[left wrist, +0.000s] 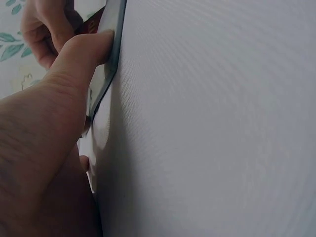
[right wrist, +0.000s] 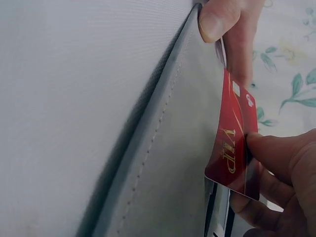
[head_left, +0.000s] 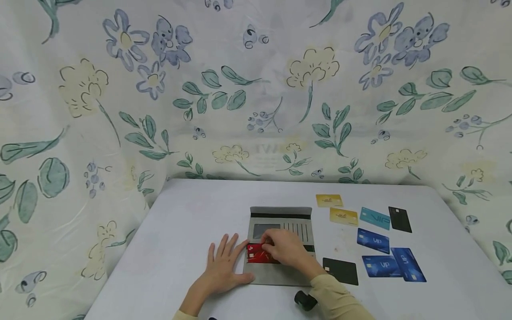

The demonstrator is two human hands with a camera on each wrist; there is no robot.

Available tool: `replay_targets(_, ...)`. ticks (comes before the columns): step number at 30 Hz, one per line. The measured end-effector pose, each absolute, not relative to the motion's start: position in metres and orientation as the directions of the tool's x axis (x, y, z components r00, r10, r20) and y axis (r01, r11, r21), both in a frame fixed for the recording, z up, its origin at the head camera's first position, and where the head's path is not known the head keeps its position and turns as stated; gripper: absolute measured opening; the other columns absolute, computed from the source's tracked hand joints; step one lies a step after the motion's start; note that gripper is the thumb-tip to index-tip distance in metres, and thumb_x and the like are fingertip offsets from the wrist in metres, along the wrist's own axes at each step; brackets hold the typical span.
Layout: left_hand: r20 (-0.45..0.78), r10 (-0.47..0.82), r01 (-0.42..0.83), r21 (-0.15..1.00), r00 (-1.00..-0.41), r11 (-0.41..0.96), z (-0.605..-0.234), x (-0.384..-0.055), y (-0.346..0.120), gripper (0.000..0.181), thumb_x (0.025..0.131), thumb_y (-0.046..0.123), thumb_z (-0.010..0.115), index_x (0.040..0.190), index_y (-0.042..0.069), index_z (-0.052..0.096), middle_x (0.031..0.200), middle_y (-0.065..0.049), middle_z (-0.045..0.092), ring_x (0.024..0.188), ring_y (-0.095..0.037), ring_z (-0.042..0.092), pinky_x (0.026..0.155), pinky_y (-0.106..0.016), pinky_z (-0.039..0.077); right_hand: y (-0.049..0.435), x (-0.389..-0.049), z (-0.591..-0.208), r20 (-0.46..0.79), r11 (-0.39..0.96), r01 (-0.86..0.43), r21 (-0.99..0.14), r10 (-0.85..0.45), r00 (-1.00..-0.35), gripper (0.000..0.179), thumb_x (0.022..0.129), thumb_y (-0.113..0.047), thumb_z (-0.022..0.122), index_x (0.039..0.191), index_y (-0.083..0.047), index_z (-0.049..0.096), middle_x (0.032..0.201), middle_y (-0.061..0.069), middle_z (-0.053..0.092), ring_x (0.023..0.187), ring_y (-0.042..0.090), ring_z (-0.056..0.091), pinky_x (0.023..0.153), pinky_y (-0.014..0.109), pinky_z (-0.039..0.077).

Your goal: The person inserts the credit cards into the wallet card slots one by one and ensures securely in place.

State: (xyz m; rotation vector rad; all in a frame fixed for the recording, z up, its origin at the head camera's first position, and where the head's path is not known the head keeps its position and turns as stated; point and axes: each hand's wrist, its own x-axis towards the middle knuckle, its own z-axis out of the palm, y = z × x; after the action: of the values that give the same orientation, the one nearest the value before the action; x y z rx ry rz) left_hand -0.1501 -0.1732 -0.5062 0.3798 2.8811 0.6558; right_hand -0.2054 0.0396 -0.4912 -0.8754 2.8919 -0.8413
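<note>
A red VIP card [head_left: 255, 253] lies over the middle of an opened grey card holder [head_left: 276, 276]. My right hand [head_left: 287, 250] pinches this card, its thumb on the printed face in the right wrist view, where the gold VIP letters [right wrist: 228, 150] show. The card's lower side meets the holder; its far side tilts up from it. At the holder's left edge, my left hand [head_left: 224, 272] rests with fingers spread, its thumb [left wrist: 101, 47] pressing on the holder's border. Above the card, the holder has a grey window [head_left: 262, 230] and a striped panel.
Right of the holder lie two gold cards [head_left: 344, 216], a teal VIP card [head_left: 375, 218], several blue VIP cards [head_left: 373, 241], a black card [head_left: 400, 219] and a dark card [head_left: 345, 271] near my right sleeve. A small black object [head_left: 305, 301] sits by that wrist. Floral cloth [head_left: 256, 89] hangs behind the white table.
</note>
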Motion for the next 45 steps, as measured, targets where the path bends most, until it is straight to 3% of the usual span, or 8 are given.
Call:
replay_targets(24, -0.105, 0.279, 0.208, 0.438, -0.954, 0.875, -0.5055, -0.1512, -0.1727, 0.092, 0.078, 0.061, 0.071, 0.152, 0.017, 0.037, 0.161, -0.018, 0.024, 0.150, -0.043, 0.007, 0.113, -0.070, -0.001, 0.0440, -0.2021, -0.4956, 0.061, 0.648, -0.431, -0.628, -0.512, -0.857, 0.007, 0.094, -0.016, 0.068, 0.100, -0.014, 0.067, 0.083, -0.008, 0.060, 0.073, 0.006, 0.051, 0.066, 0.020, 0.047)
replay_targets(33, -0.100, 0.284, 0.216, 0.429, -0.954, 0.877, -0.5073, -0.1526, -0.1746, 0.091, 0.079, 0.061, 0.071, 0.152, 0.018, 0.037, 0.161, -0.017, 0.023, 0.150, -0.043, 0.007, 0.113, -0.070, -0.001, 0.0425, -0.1994, -0.5006, 0.103, 0.620, -0.472, -0.626, -0.535, -0.839, 0.005, 0.093, -0.012, 0.067, 0.098, -0.012, 0.066, 0.083, -0.007, 0.058, 0.072, 0.005, 0.048, 0.063, 0.019, 0.043)
replay_targets(45, -0.107, 0.285, 0.213, 0.437, -0.952, 0.874, -0.5058, -0.1521, -0.1740, 0.091, 0.079, 0.060, 0.072, 0.152, 0.019, 0.037, 0.161, -0.017, 0.023, 0.150, -0.043, 0.007, 0.113, -0.070, -0.001, 0.0433, -0.1975, -0.4999, 0.055, 0.616, -0.456, -0.643, -0.556, -0.829, 0.005, 0.094, -0.014, 0.066, 0.099, -0.013, 0.068, 0.081, -0.009, 0.055, 0.071, 0.005, 0.048, 0.061, 0.019, 0.042)
